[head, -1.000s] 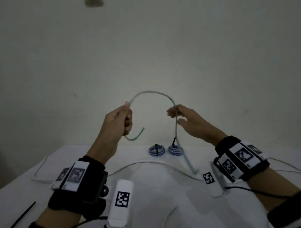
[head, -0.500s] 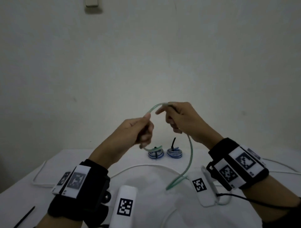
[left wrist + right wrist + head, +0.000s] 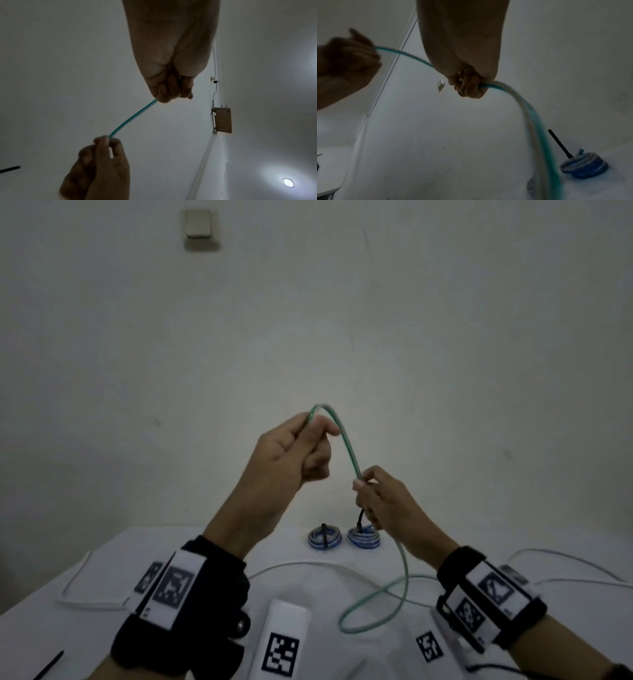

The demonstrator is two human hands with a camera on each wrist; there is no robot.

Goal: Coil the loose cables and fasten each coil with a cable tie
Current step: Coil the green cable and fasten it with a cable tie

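Hands have traded heights since half a second ago: the left hand (image 3: pixel 298 453) has risen and now grips the green cable (image 3: pixel 346 440) in a closed fist near its end, while the right hand (image 3: pixel 380 501) has dropped below it and pinches the same cable between thumb and curled fingers. Between them the cable arcs over the left fist and runs straight down to the right hand — earlier the two hands met at one level with only a short hump between them. Below the right hand the cable hangs and forms a loose loop (image 3: pixel 373 607) on the white desk (image 3: pixel 325 583); before, that slack hung more openly. Two blue coils (image 3: pixel 324 537), each already bound with a black cable tie (image 3: pixel 323 534), sit side by side at the far edge of the desk, unchanged. A white cable (image 3: pixel 308 565) lies across the desk, and a loose black tie (image 3: pixel 51 664) lies at the near left. Wrist bands carry square black-and-white marker codes — no readable writing or brand shows anywhere.
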